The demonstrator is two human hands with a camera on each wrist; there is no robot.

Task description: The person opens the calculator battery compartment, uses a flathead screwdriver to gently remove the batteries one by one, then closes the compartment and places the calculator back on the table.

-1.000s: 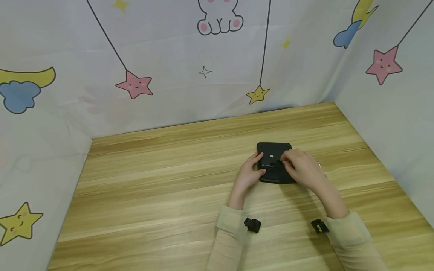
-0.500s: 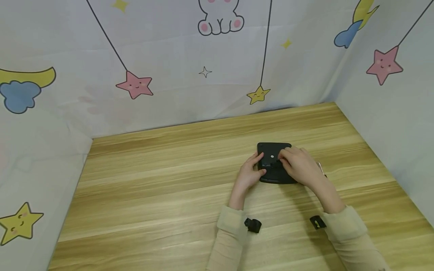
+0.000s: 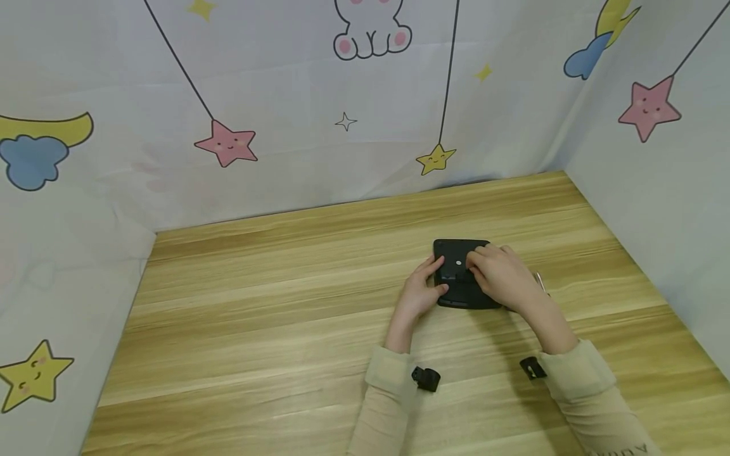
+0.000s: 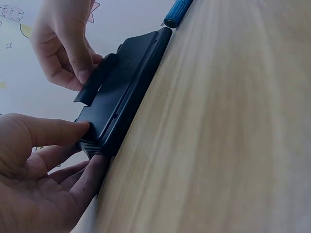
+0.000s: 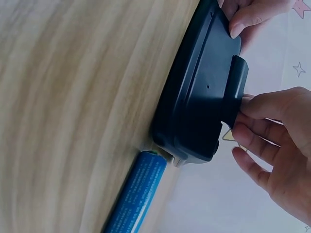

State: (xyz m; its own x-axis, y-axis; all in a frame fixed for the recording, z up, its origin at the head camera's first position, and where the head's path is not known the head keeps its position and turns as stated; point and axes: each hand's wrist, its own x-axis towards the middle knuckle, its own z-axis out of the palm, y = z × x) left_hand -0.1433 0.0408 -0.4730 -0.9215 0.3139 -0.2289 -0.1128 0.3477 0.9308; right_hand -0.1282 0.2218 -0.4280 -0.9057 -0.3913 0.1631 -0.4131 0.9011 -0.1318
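A flat black device [image 3: 467,296], calculator-like, lies back side up on the table. My left hand [image 3: 418,293] grips its left edge, thumb on the upper face and fingers at the side and underneath. Between the thumb and fingers of my right hand [image 3: 504,277] is a narrow, curved black battery cover [image 4: 98,77], tilted up over the device's back. In the right wrist view the cover [image 5: 236,85] stands at the device's raised part, its lower edge close to the surface. In the head view the right hand hides most of the cover.
A blue battery [image 5: 137,194] with printed text lies on the wood-grain table [image 3: 256,316], close by the device's right end. In the head view a thin silvery item [image 3: 540,283] shows beside the right hand. Printed white cloth [image 3: 296,158] closes off the back and sides.
My right hand has shifted slightly left and up over the device with the battery cover. The left hand keeps its grip on the device's edge.
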